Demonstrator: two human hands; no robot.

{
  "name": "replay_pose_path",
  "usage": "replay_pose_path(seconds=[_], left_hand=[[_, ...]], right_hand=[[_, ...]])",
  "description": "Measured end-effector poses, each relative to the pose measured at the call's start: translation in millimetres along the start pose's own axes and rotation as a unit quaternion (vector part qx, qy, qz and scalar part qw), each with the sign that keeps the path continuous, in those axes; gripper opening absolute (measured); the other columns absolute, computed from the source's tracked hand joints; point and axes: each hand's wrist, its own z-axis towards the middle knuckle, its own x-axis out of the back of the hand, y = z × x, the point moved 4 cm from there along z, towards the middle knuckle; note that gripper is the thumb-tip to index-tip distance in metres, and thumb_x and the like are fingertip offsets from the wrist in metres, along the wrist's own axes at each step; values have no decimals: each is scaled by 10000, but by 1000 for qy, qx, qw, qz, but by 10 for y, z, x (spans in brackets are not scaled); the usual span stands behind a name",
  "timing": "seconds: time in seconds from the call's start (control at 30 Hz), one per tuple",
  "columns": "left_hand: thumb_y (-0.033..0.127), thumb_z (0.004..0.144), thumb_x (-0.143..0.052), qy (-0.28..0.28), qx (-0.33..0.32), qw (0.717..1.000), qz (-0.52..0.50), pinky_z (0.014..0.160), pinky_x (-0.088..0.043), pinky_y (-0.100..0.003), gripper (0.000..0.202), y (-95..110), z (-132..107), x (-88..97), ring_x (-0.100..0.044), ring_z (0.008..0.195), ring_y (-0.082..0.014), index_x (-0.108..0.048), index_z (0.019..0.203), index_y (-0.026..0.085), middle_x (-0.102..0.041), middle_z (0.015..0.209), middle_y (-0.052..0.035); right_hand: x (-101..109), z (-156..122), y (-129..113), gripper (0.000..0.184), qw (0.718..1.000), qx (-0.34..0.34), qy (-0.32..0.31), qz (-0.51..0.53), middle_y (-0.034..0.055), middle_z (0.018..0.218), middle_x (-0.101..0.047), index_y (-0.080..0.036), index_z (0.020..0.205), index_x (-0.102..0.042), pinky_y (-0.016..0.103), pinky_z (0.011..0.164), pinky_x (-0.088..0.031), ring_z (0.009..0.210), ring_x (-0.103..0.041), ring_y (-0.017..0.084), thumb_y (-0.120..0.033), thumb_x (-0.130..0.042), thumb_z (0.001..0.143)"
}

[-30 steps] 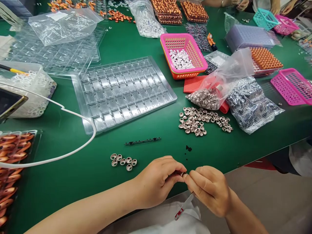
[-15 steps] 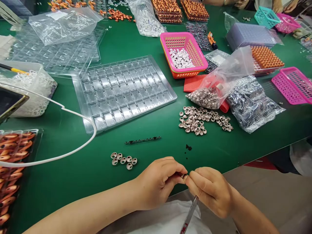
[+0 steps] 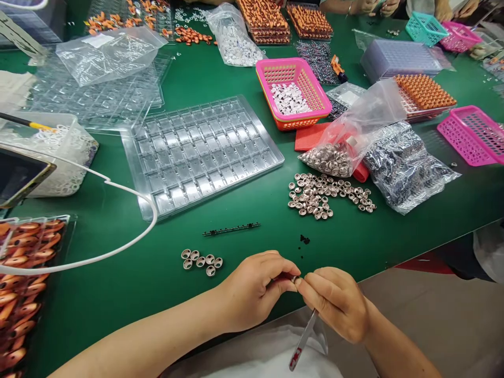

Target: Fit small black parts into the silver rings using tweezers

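Between thumb and fingers, my left hand (image 3: 258,291) pinches a small silver ring-shaped part (image 3: 294,279), mostly hidden by the fingertips. My right hand (image 3: 336,302) meets it there, its fingertips touching the part. Metal tweezers (image 3: 304,338) are held in my right hand, their marked end hanging down toward my lap. To the left of my hands lies a small group of silver cup-like rings (image 3: 200,261). Behind that group is a thin black strip (image 3: 231,229) with small nubs. Tiny black pieces (image 3: 304,239) lie just beyond my fingers, and a larger pile of silver rings (image 3: 315,194) sits farther back.
A clear compartment tray (image 3: 208,152) lies mid-table. Behind the ring pile are a bag of rings (image 3: 331,157), a silvery bag (image 3: 407,163) and a pink basket (image 3: 293,94) with white pieces. A white cable (image 3: 129,241) loops at left beside trays of orange parts (image 3: 27,294). Other people's hands show far back.
The view has shifted slightly. My hands stay together around the small part, and the tweezers in my right hand have swung a little, showing more of their lower end.
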Motion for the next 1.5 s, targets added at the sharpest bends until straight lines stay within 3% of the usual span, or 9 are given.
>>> replay_pose_path(seconds=[0.17, 0.5, 0.87, 1.3, 1.5], left_hand=[[105, 944, -577, -1, -5, 1000, 1, 667, -471, -231, 100, 13, 5, 15, -573, 697, -138, -643, 1002, 155, -687, 780, -30], [104, 942, -584, -4, -4, 1000, 3, 666, -469, -225, 91, 17, 15, 31, -574, 687, -134, -647, 992, 149, -688, 771, -27], [125, 957, -565, -5, -9, 1000, 2, 685, -479, -242, 87, 32, 13, 35, -568, 684, -137, -638, 993, 156, -680, 769, -28], [93, 932, -577, 2, -1, 1000, -7, 667, -469, -225, 94, 6, 1, 18, -573, 691, -133, -647, 973, 141, -693, 781, -38], [140, 951, -536, -31, 63, 996, 47, 663, -480, -237, 132, -38, 15, -7, -599, 705, -143, -664, 964, 170, -688, 794, -30]], right_hand=[[8, 9, -1, 410, 1000, -7, -15, 10, 126, 907, -684, -3, 1300, -542, 317, 503, -446, 649, -547, 168, -59, -365, 934], [28, 33, -15, 352, 999, 33, -2, -30, 171, 980, -659, 26, 1158, -639, 336, 517, -444, 712, -575, 190, -54, -374, 942], [36, 57, 7, 422, 998, -8, -39, 38, 145, 941, -692, -7, 1342, -512, 340, 498, -431, 631, -566, 180, -98, -301, 988], [11, 64, 23, 402, 998, -1, -47, 51, 120, 864, -680, -2, 1282, -555, 344, 483, -415, 612, -521, 177, -68, -320, 962], [-96, -3, 63, 350, 999, -21, -28, 0, 93, 852, -677, -56, 1253, -568, 304, 475, -406, 595, -511, 153, -70, -398, 947]])
